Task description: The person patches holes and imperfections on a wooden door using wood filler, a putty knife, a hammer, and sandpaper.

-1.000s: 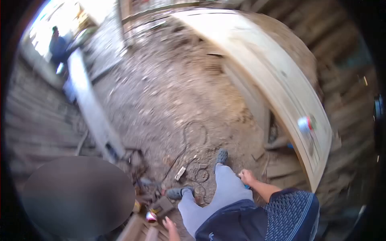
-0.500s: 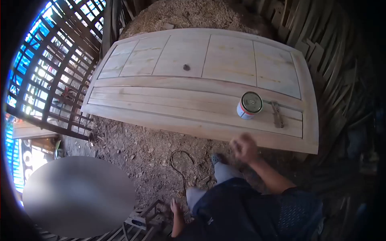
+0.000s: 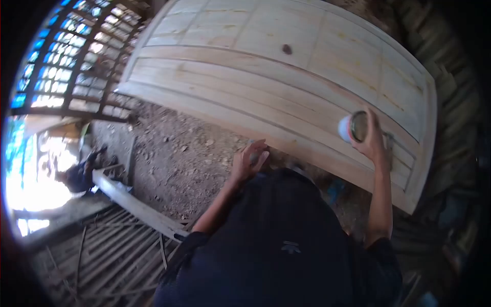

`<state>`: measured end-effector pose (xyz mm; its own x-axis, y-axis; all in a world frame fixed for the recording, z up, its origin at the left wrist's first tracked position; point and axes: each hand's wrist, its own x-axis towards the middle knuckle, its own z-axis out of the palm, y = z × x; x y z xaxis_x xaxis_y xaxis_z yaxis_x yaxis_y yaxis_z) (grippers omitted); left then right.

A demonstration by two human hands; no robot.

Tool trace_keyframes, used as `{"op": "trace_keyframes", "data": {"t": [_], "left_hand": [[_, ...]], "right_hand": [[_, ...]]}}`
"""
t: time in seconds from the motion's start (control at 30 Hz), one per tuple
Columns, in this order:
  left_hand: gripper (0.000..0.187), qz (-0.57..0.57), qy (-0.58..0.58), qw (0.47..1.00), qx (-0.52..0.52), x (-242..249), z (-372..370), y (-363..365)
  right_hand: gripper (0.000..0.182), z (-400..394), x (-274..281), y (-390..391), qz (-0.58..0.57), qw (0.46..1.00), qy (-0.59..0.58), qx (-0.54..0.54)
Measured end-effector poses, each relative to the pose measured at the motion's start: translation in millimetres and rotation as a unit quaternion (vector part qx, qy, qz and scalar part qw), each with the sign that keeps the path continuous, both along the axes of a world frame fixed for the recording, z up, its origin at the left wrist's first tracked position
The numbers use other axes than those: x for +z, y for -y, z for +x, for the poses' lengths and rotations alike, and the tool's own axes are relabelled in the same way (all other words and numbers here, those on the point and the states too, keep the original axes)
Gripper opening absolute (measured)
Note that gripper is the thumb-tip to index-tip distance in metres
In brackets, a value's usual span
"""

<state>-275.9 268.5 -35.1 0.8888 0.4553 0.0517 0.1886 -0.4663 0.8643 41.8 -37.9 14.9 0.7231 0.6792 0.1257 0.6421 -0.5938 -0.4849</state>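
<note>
A large pale wooden door (image 3: pixel 245 110) lies flat with its panels facing up. My right hand (image 3: pixel 374 140) is wrapped round a can (image 3: pixel 354 128) with a metal lid, over the door's right part. Partly behind that hand lies a metal-looking tool (image 3: pixel 389 148). My left hand (image 3: pixel 251 158) is near the door's front edge, fingers curved and apart, with nothing seen in it. A small dark lump (image 3: pixel 287 49) rests on an upper panel.
A wooden lattice (image 3: pixel 76 56) stands at the left. Below the door the ground (image 3: pixel 174 148) is strewn with chips. A long pale board (image 3: pixel 138 207) and wooden slats (image 3: pixel 107 256) lie at lower left. Stacked timber (image 3: pixel 440 92) stands at the right.
My right hand has moved onto the can and closed round it. My left hand has risen toward the door's edge. The view has shifted, and the body leans nearer the door.
</note>
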Motion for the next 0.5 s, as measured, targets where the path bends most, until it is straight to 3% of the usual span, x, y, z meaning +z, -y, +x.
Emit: {"op": "trace_keyframes", "data": {"t": [0.03, 0.1, 0.17, 0.23, 0.3, 0.33, 0.37, 0.4, 0.47, 0.5], "left_hand": [[0.039, -0.022, 0.007, 0.999, -0.024, 13.1, 19.5, -4.0], [0.04, 0.001, 0.026, 0.985, -0.169, 34.5, 63.3, -13.2], [0.042, -0.018, 0.035, 0.969, -0.243, 34.8, 103.6, -11.8], [0.044, 0.089, 0.106, 0.929, -0.342, 52.3, 145.6, -6.3], [0.046, 0.09, 0.115, 0.912, -0.382, 61.4, 186.1, 13.1], [0.058, 0.121, 0.126, 0.898, -0.403, 63.3, 209.1, 26.8], [0.071, 0.153, 0.138, 0.883, -0.421, 64.5, 229.3, 40.6], [0.071, 0.146, 0.147, 0.878, -0.431, 64.7, 245.8, 55.4], [0.104, 0.243, 0.102, 0.873, -0.41, 66.1, 274.4, 86.6], [0.104, 0.242, 0.106, 0.873, -0.41, 66.5, 284.1, 99.1]], "right_hand": [[0.116, 12.4, -1.5, 3.0, -0.014, 0.997, -0.009, 0.076], [0.118, 21.6, 5.3, -3.6, -0.068, 0.99, -0.008, 0.12], [0.116, 5.7, 43.3, -12.0, -0.099, 0.993, -0.029, 0.061], [0.114, 7.3, 57.1, 6.7, -0.115, 0.992, -0.054, 0.011], [0.103, 11.7, 32.4, 55.5, 0.002, 0.984, -0.119, -0.133], [0.081, 10.3, 15.2, 84.3, 0.008, 0.972, -0.109, -0.207], [0.071, 10.8, -0.5, 111.1, -0.069, 0.957, -0.106, -0.26], [0.062, 10.9, -18.2, 135.5, -0.144, 0.935, -0.104, -0.308], [0.05, 2.3, -67.1, 172.1, -0.079, 0.947, 0.019, -0.311], [0.05, 1.3, -71.2, 177.3, -0.081, 0.946, 0.022, -0.312]]}}
